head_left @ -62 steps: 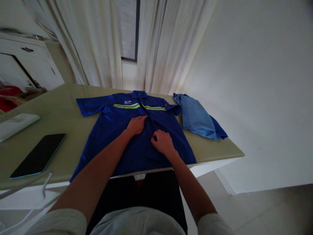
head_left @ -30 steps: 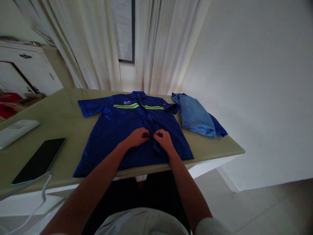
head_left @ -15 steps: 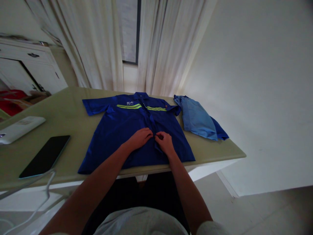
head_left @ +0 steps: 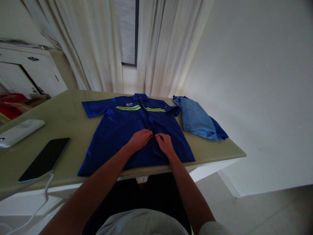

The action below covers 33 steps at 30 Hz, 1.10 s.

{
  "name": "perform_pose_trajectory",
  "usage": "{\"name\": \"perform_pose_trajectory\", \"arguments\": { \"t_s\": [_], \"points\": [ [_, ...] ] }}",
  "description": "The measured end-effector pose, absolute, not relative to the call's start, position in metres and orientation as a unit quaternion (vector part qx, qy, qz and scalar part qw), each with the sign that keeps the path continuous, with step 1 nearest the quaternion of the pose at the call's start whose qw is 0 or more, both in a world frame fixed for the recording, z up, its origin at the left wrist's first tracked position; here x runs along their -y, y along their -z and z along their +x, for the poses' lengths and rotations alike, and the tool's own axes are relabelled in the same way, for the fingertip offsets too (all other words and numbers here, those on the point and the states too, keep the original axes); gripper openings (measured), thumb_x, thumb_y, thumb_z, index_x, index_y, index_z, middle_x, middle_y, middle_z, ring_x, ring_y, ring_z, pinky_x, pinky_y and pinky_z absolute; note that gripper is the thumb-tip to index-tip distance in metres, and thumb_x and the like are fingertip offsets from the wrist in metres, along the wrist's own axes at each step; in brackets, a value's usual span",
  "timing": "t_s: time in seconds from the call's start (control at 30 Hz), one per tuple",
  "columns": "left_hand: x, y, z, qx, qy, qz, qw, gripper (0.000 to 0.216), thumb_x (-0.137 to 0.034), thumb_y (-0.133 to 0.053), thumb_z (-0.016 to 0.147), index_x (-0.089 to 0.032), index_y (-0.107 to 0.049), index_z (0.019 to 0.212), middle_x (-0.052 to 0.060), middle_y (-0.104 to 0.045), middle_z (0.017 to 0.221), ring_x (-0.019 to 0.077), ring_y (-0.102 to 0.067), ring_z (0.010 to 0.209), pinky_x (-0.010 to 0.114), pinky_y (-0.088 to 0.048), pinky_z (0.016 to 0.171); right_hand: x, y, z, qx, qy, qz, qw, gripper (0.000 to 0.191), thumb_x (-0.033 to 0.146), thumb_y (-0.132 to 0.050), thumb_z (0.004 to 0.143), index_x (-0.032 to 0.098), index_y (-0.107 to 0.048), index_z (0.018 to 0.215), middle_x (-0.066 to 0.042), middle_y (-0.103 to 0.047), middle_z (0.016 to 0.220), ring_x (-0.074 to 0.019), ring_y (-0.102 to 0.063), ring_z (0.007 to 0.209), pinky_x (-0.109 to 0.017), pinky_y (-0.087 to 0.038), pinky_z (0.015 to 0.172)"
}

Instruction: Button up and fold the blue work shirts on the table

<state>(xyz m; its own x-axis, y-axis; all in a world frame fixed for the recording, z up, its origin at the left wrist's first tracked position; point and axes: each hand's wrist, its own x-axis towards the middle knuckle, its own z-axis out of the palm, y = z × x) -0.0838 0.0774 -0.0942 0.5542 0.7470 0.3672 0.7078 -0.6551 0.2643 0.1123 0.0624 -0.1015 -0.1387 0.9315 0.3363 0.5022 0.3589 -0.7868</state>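
Note:
A dark blue short-sleeved work shirt point(head_left: 114, 130) with yellow-green stripes across the chest lies spread on the table, its collar at the far side. Over the lower part of its front opening, my left hand point(head_left: 141, 138) pinches the shirt's front edge. Close beside it, my right hand point(head_left: 165, 142) has its thumb and fingers closed on the facing edge of the same opening. The fingertips of both hands almost meet. Any button between them is too small to make out.
Folded light and dark blue clothes point(head_left: 197, 117) lie at the table's right. On the left are a black phone point(head_left: 45, 160) with a white cable point(head_left: 46, 192) and a white oblong device point(head_left: 22, 132). The pale green tabletop point(head_left: 215, 151) ends near a wall.
Both hands stay at the same spot on the shirt's front, with the right fingers drawn slightly closer together. The view has tilted a little.

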Motion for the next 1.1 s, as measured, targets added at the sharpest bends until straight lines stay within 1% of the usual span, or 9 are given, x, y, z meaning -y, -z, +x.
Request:
{"name": "perform_pose_trajectory", "arguments": {
  "t_s": [0.07, 0.13, 0.2, 0.4, 0.63, 0.73, 0.87, 1.0, 1.1],
  "points": [
    [-0.078, 0.096, -0.083, -0.422, -0.24, 0.873, 0.046, 0.016, -0.025, -0.05, 0.107, -0.022, -0.065, 0.106, 0.006, -0.069, 0.103, 0.0234, -0.065, 0.103, 0.036, -0.052, 0.093, -0.063, 0.102, 0.113, 0.691, -0.297, -0.503, 0.426, 0.034, 0.038, -0.052, 0.096, 0.019, -0.077, 0.083, -0.002, -0.069, 0.068, -0.0172, -0.063, 0.063, -0.026, -0.046, 0.06],
    [-0.08, 0.097, -0.083, -0.415, -0.256, 0.87, 0.069, 0.015, -0.024, -0.05, 0.106, -0.022, -0.064, 0.104, 0.006, -0.068, 0.101, 0.0222, -0.066, 0.101, 0.035, -0.052, 0.093, -0.065, 0.104, 0.113, 0.681, -0.326, -0.502, 0.422, 0.027, 0.036, -0.057, 0.092, 0.019, -0.077, 0.09, -0.001, -0.07, 0.069, -0.0169, -0.062, 0.061, -0.025, -0.045, 0.057],
    [-0.082, 0.096, -0.084, -0.4, -0.275, 0.867, 0.11, 0.014, -0.022, -0.051, 0.105, -0.021, -0.064, 0.1, 0.005, -0.069, 0.1, 0.0209, -0.067, 0.099, 0.034, -0.052, 0.094, -0.067, 0.106, 0.114, 0.687, -0.325, -0.498, 0.418, 0.022, 0.033, -0.062, 0.086, 0.018, -0.077, 0.093, -0.002, -0.072, 0.072, -0.017, -0.064, 0.063, -0.025, -0.047, 0.059],
    [-0.084, 0.095, -0.088, -0.403, -0.31, 0.834, 0.213, 0.009, -0.019, -0.055, 0.1, -0.022, -0.063, 0.096, 0.003, -0.075, 0.097, 0.02, -0.071, 0.095, 0.033, -0.053, 0.09, -0.069, 0.106, 0.111, 0.72, -0.261, -0.504, 0.4, 0.017, 0.029, -0.067, 0.084, 0.018, -0.078, 0.091, -0.003, -0.074, 0.078, -0.0164, -0.063, 0.066, -0.027, -0.049, 0.068],
    [-0.083, 0.098, -0.087, -0.407, -0.351, 0.781, 0.316, 0.01, -0.016, -0.06, 0.089, -0.022, -0.064, 0.097, 0.002, -0.077, 0.093, 0.019, -0.075, 0.088, 0.031, -0.057, 0.082, -0.066, 0.103, 0.104, 0.757, -0.154, -0.534, 0.344, 0.011, 0.018, -0.067, 0.087, 0.02, -0.076, 0.093, -0.003, -0.071, 0.087, -0.0169, -0.064, 0.078, -0.027, -0.046, 0.074],
    [-0.082, 0.097, -0.085, -0.418, -0.365, 0.766, 0.324, 0.008, -0.019, -0.062, 0.087, -0.021, -0.065, 0.095, 0.003, -0.077, 0.091, 0.0193, -0.075, 0.085, 0.031, -0.058, 0.081, -0.066, 0.104, 0.103, 0.763, -0.149, -0.533, 0.334, 0.011, 0.016, -0.067, 0.088, 0.021, -0.075, 0.094, -0.002, -0.07, 0.086, -0.0168, -0.064, 0.079, -0.027, -0.045, 0.075],
    [-0.082, 0.096, -0.084, -0.449, -0.366, 0.747, 0.326, 0.01, -0.03, -0.068, 0.087, -0.021, -0.066, 0.092, 0.004, -0.078, 0.089, 0.0212, -0.076, 0.084, 0.033, -0.059, 0.08, -0.066, 0.105, 0.104, 0.771, -0.138, -0.529, 0.327, 0.008, 0.018, -0.067, 0.091, 0.021, -0.075, 0.094, -0.002, -0.069, 0.086, -0.0172, -0.063, 0.08, -0.028, -0.045, 0.076],
    [-0.087, 0.098, -0.085, -0.469, -0.362, 0.731, 0.338, 0.006, -0.022, -0.067, 0.084, -0.021, -0.066, 0.09, 0.004, -0.078, 0.089, 0.0204, -0.075, 0.085, 0.033, -0.06, 0.081, -0.063, 0.104, 0.103, 0.766, -0.143, -0.537, 0.325, 0.007, 0.019, -0.07, 0.091, 0.022, -0.075, 0.096, -0.001, -0.069, 0.087, -0.0166, -0.063, 0.079, -0.027, -0.044, 0.074],
    [-0.09, 0.1, -0.086, -0.472, -0.366, 0.718, 0.357, 0.01, -0.017, -0.067, 0.082, -0.021, -0.066, 0.09, 0.004, -0.078, 0.09, 0.0204, -0.076, 0.087, 0.034, -0.06, 0.083, -0.061, 0.1, 0.101, 0.762, -0.143, -0.547, 0.316, 0.01, 0.019, -0.073, 0.09, 0.022, -0.075, 0.099, -0.001, -0.069, 0.088, -0.016, -0.063, 0.079, -0.027, -0.043, 0.074]
  ]
}}
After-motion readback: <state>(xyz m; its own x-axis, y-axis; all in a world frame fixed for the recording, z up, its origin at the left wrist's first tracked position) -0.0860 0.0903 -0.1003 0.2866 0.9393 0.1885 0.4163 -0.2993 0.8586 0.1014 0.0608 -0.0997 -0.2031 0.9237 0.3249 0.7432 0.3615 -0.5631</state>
